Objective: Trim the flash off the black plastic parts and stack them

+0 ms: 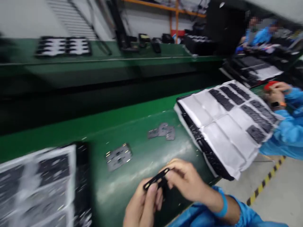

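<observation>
My left hand (142, 205) and my right hand (187, 179) meet low in the view over the green bench (142, 116). Together they pinch a thin black flat part (156, 180), one hand at each end. The fingers of both hands are closed on it. Two grey flat parts (118, 156) (163, 131) lie on the bench just beyond my hands. My right wrist wears a blue band and a blue sleeve.
A tilted stack of trays (224, 132) under a white sheet holds dark parts at the right. Another covered tray (38, 186) sits at the lower left. A co-worker's hand (276, 91) in a blue sleeve reaches in at the far right. More trays (63, 46) stand on the far bench.
</observation>
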`<state>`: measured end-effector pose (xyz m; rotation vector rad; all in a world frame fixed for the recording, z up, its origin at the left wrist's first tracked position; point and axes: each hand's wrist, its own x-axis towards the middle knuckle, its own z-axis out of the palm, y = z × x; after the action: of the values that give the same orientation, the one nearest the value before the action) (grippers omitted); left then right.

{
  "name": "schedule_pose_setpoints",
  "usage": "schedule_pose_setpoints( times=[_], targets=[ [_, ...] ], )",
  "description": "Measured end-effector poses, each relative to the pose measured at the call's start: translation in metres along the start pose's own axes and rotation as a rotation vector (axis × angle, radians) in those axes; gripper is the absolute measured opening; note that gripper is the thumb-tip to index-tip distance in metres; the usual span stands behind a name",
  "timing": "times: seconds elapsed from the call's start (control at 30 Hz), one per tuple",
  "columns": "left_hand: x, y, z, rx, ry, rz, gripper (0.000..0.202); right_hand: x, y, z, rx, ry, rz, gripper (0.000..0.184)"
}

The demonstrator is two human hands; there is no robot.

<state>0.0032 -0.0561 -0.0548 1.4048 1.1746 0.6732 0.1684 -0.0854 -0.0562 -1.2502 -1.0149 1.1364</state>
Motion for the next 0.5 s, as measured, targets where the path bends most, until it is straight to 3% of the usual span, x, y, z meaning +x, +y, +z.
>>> schedule_pose_setpoints(
  times=[0.1, 0.2, 0.37, 0.5],
  targets=[
    [0.003, 0.009, 0.008, -0.069, -0.081, 0.064, 0.046, -0.004, -0.01, -0.017, -0.057, 0.007, 0.011, 0.034],
    [0.006, 0.004, 0.012, -0.06, -0.108, 0.105, 0.042, -0.004, -0.005, -0.028, -0.091, 0.033, 0.017, 0.031],
    [-0.002, 0.002, 0.015, -0.011, -0.09, 0.165, 0.034, -0.01, 0.005, -0.027, -0.056, 0.041, 0.023, 0.026],
    [-0.004, 0.006, 0.015, 0.044, -0.072, 0.286, 0.024, -0.011, 0.007, -0.021, -0.097, 0.077, -0.002, 0.019]
  ],
)
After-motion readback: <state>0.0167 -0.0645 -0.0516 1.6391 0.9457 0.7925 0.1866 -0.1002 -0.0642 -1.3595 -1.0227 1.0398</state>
